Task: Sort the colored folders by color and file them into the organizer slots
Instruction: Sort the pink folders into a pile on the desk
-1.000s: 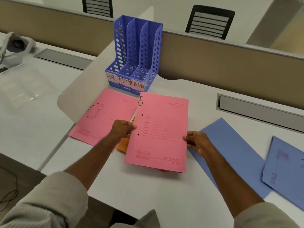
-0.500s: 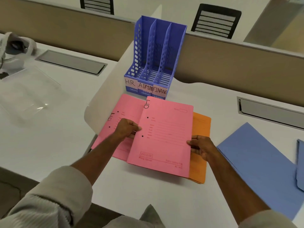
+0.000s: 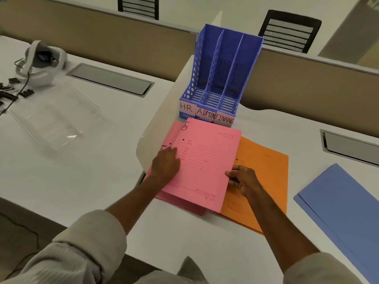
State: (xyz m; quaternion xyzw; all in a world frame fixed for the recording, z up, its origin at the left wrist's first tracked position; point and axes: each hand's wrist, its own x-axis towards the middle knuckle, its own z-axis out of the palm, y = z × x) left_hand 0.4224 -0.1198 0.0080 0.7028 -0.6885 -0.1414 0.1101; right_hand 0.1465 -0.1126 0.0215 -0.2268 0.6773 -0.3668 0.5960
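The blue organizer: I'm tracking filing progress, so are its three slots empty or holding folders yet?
Empty. All three slots of the blue organizer show bare slatted floors and walls, with no folder inside.

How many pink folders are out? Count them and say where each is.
2. The top pink folder is held by both hands, overlapping the lower pink folder on the desk before the organizer. More may hide underneath.

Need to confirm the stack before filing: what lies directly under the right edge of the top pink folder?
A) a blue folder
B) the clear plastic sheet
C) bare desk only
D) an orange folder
D: the orange folder sticks out from beneath the top pink folder, whose right edge the right hand pinches.
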